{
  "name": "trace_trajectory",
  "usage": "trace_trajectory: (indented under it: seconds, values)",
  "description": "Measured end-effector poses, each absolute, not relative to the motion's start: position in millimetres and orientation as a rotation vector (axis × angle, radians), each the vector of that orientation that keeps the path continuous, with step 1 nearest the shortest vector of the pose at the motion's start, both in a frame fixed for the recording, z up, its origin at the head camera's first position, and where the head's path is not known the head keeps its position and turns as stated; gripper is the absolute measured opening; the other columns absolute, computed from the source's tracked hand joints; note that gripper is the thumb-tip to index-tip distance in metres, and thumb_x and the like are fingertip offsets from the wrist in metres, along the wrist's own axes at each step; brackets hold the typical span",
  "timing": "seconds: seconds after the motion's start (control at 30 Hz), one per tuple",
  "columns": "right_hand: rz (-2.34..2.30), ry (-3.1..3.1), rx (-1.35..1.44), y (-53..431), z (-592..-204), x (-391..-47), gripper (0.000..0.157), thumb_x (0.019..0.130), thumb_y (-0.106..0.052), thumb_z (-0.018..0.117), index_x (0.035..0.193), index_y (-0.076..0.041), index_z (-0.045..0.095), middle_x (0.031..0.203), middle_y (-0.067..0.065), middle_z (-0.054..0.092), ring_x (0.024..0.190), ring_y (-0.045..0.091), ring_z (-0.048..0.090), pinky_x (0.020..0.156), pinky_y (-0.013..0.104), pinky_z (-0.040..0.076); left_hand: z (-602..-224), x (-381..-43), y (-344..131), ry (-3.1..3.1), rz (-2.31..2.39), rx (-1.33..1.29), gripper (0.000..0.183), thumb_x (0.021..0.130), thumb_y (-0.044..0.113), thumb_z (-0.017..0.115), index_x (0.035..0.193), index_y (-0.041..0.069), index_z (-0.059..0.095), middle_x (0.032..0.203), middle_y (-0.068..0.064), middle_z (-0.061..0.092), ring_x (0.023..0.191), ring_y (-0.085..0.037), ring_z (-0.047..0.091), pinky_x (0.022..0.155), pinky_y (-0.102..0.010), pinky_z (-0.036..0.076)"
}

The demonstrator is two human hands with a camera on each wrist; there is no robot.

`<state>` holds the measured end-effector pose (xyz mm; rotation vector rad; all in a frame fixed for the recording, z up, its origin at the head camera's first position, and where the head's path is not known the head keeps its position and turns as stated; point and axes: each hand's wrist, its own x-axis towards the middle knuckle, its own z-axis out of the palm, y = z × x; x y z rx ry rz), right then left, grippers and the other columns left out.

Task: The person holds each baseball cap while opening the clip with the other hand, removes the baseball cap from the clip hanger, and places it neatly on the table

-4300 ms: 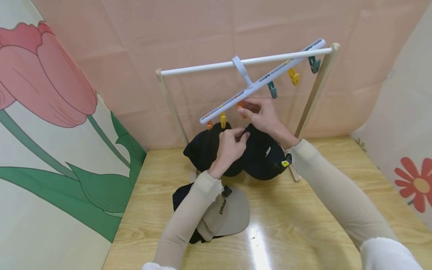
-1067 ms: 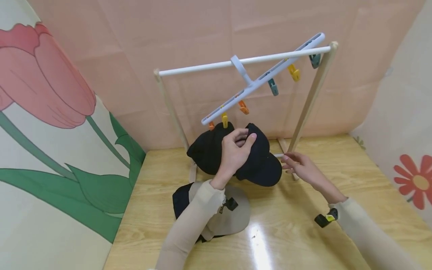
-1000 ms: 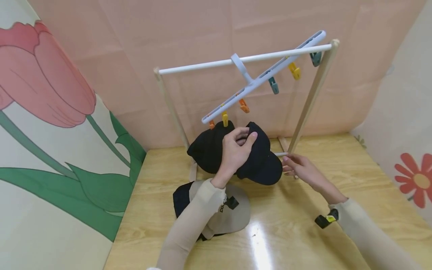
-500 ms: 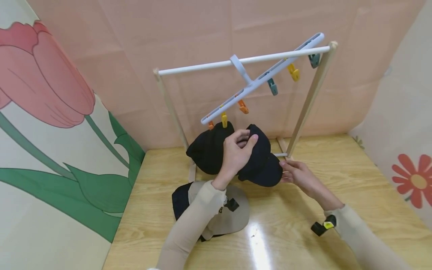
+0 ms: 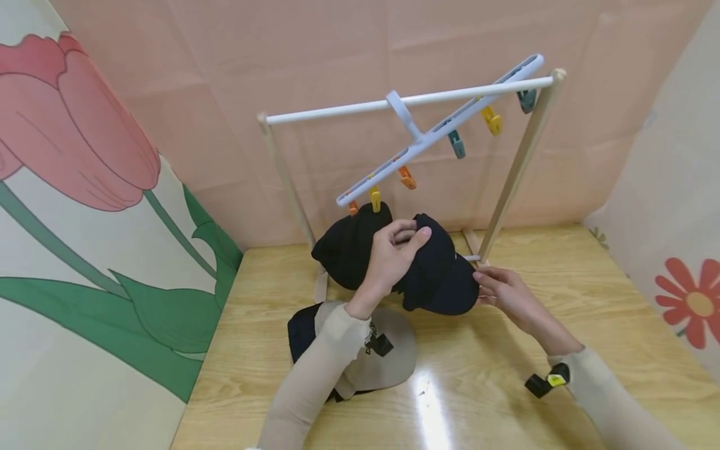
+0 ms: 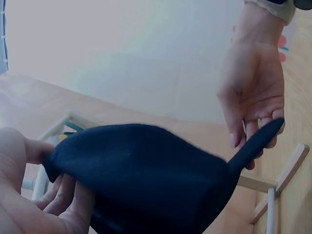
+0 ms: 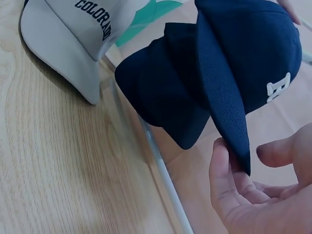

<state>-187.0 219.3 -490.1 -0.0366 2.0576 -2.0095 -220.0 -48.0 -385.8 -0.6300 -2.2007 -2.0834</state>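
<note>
A navy baseball cap (image 5: pixel 433 269) hangs between my two hands, its white letter showing in the right wrist view. My left hand (image 5: pixel 390 256) pinches the cap's rim at the top, thumb on the outside. My right hand (image 5: pixel 509 300) holds the end of the brim (image 7: pixel 224 97), with fingers curled under it and thumb close to the other face. Left of this cap, dark headwear (image 5: pixel 349 250) hangs beneath an orange clip (image 5: pixel 352 207) and a yellow clip (image 5: pixel 375 200). Whether that is one cap or two, I cannot tell.
A pale blue clip hanger (image 5: pixel 422 145) slants from the white rail (image 5: pixel 337 111) of a wooden stand. Another orange clip (image 5: pixel 407 177) dangles with nothing in it. Beige and dark caps (image 5: pixel 394 362) lie stacked on the wooden table (image 5: pixel 478 400), under my left forearm.
My right hand has left the orange clip and moved down to the brim. The navy cap has turned, brim toward lower right. Lately, cap and right hand shifted slightly right.
</note>
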Motion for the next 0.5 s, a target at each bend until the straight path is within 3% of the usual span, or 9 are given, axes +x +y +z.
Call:
trace_trajectory:
  seconds: [0.1, 0.2, 0.5]
  values:
    - [-2.011, 2.069, -0.05, 221.2, -490.1, -184.7, 0.062, 0.114, -0.024, 0.053, 0.154, 0.019, 0.032, 0.112, -0.01, 0.068, 0.099, 0.003, 0.071, 0.087, 0.025, 0.061, -385.3, -217.2, -51.9, -2.211, -2.094, -0.655, 0.03, 0.105, 0.015, 0.068, 0.126, -0.006, 0.069, 0.113, -0.027, 0.076, 0.082, -0.008, 0.069, 0.078, -0.023, 0.058]
    - [-2.009, 2.08, -0.063, 222.9, -490.7, -182.6, 0.059, 0.113, -0.02, 0.054, 0.153, 0.019, 0.033, 0.112, -0.009, 0.067, 0.098, 0.004, 0.07, 0.086, 0.025, 0.061, -385.1, -213.5, -56.4, -2.222, -2.103, -0.669, 0.028, 0.106, 0.015, 0.066, 0.125, -0.005, 0.069, 0.11, -0.028, 0.076, 0.071, -0.007, 0.061, 0.067, -0.026, 0.053]
    - [-2.065, 2.033, -0.092, 224.4, -490.2, -177.5, 0.052, 0.111, -0.015, 0.057, 0.147, 0.017, 0.038, 0.107, -0.012, 0.073, 0.094, 0.006, 0.072, 0.083, 0.025, 0.062, -378.6, -204.6, -70.2, -2.257, -2.102, -0.715, 0.029, 0.105, 0.013, 0.066, 0.126, -0.008, 0.068, 0.116, -0.029, 0.076, 0.089, -0.01, 0.073, 0.072, -0.034, 0.066]
